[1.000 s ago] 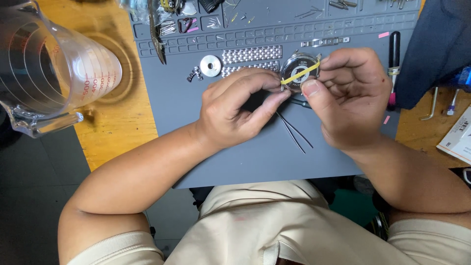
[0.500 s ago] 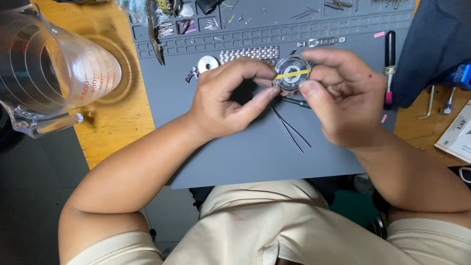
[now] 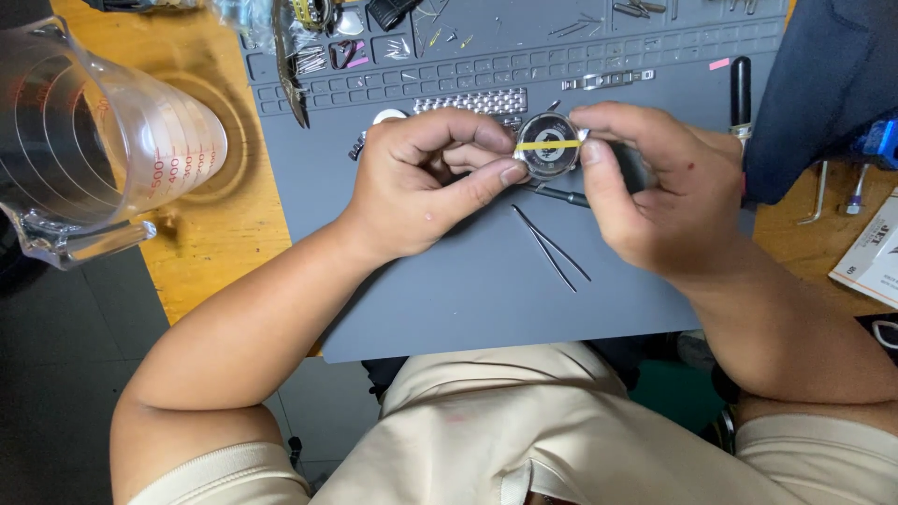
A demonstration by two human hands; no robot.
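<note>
Round watch case with a yellow strip across its face, pinched just above frame centre between the left hand and the right hand; both closed on its rim, thumbs and forefingers opposed. Best handled by the edges only, held level and low over the grey work mat, pressure even from both sides. Thin tweezers lying loose just below the grip; metal watch band above it, toward the top. Clear measuring jug at upper left, well apart
</note>
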